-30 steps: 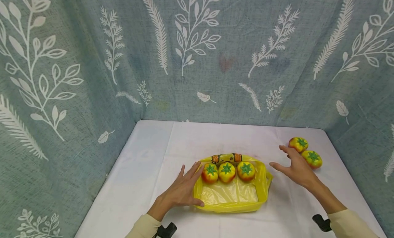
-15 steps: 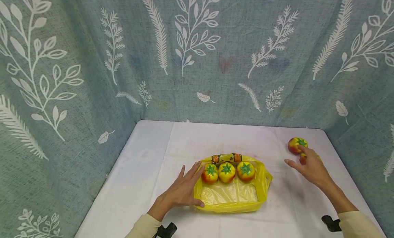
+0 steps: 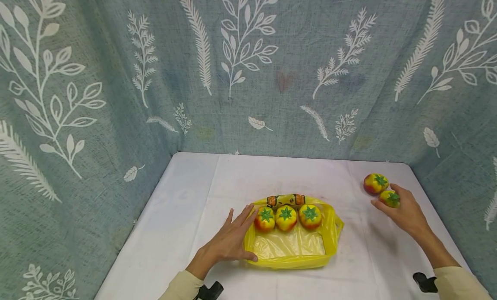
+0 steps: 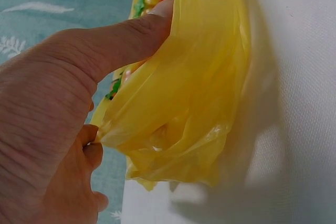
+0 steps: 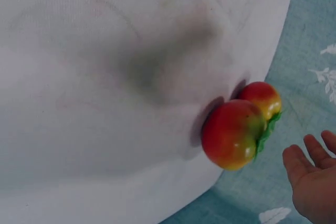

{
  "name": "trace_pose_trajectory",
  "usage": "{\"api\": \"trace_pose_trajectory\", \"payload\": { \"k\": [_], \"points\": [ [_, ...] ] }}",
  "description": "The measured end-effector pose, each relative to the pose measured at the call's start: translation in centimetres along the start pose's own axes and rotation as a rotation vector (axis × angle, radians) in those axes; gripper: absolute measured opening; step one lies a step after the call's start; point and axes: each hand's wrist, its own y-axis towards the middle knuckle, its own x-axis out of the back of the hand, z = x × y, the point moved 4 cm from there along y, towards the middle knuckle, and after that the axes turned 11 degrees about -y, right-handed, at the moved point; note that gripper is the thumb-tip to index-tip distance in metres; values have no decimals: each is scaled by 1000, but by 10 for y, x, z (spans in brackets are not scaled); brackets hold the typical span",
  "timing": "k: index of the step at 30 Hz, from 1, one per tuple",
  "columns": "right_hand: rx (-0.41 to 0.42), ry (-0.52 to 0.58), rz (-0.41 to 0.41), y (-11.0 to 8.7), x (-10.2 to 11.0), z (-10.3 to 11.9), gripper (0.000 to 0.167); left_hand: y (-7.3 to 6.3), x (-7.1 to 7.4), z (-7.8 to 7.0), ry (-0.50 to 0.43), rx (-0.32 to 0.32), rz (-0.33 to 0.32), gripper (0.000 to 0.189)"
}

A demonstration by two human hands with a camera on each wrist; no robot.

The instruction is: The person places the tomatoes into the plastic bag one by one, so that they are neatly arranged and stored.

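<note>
Glossily red and yellow, a green-leaved fruit sits near the wide right hand, left hand likewise spread.

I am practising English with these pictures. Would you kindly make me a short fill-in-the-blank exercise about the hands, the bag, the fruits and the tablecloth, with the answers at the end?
1. The left hand touches the ____ plastic bag.
2. The number of tomato-like fruits inside the bag is ____.
3. Outside the bag, near the right hand, there are ____ other fruits.
4. The colour of the tablecloth is ____.

Missing words: yellow; three; two; white.
</note>
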Motion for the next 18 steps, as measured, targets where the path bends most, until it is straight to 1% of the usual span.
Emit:
{"api": "trace_pose_trajectory", "payload": {
  "k": [5, 12, 18],
  "points": [
    [-22, 12, 3, 1, -1, -9, 97, 0, -1, 1, -6, 6, 7, 133],
    [-39, -5, -23, 4, -4, -19, 98, -1, -1, 1, 7, 11, 8, 133],
    [-79, -9, -18, 7, -7, -26, 101, -1, 0, 1, -1, 17, 11, 133]
  ]
}}
